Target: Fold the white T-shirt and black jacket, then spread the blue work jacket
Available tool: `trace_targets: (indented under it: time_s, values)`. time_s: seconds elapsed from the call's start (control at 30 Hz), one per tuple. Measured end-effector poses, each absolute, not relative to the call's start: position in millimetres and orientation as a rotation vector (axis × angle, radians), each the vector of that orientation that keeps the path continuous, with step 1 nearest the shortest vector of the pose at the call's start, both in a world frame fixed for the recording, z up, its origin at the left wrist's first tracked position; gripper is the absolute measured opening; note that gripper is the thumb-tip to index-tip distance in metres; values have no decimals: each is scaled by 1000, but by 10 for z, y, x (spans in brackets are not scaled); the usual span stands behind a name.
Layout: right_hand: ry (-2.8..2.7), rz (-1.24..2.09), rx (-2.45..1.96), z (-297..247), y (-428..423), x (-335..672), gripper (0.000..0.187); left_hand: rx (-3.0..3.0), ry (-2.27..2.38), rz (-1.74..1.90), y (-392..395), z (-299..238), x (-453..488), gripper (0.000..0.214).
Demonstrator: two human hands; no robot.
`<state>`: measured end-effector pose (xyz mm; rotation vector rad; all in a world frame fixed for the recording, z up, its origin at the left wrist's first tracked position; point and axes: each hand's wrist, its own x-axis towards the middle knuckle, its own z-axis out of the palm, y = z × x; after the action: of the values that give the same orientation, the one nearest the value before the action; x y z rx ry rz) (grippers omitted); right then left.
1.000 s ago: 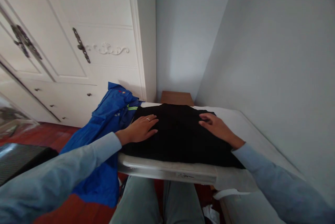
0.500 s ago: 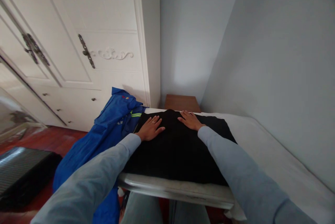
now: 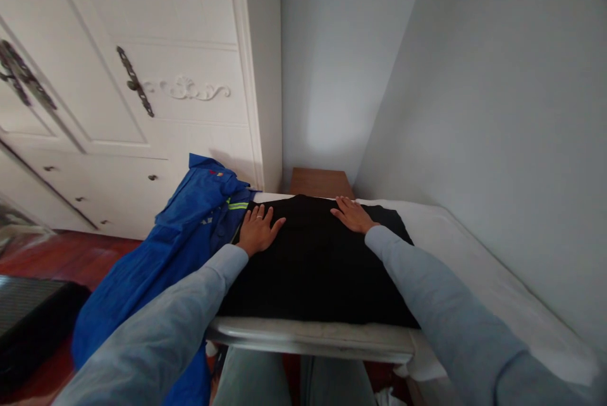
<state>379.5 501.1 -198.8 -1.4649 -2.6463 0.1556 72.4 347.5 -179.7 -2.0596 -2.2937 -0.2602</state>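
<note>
In front of the person's grey-trousered legs (image 3: 256,381), a black cloth (image 3: 317,273) is lying flat on the bench (image 3: 313,338), its near edge running along the pale rim. Farther up it, the left hand (image 3: 257,232) is resting palm down toward the cloth's left edge, and the right hand (image 3: 353,215) is lying near its far edge. Both grips are staying wide, fingers spread, pinching nothing. Half a second ago the hands were sitting closer together; now they are standing farther apart, so they are probably pressing the fabric outward and flat.

The bench's white cover is stretching away to the right. On the left, a blue garment (image 3: 152,270) is draping off toward the reddish floor (image 3: 80,257), where a dark case (image 3: 38,324) is lying. Beyond, a brown wooden piece (image 3: 322,182) is standing between a white wardrobe (image 3: 190,14) and a grey wall (image 3: 497,77).
</note>
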Motion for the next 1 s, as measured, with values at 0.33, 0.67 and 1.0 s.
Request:
trace_targets:
  time_s: [0.33,0.67,1.0]
  values:
    - [-2529,31,-1807,-1938,5192,5046,73,-2039,-2249,-196,3515,-1857,704,77]
    - [-2338,89,-1609,-1585,4599,5307,78,-2046,-2248,-143,3509,-1837,723,72]
    - [-2741,41,-879,-1496,3240,4501,66,-2069,-2270,-113,3517,-1789,733,77]
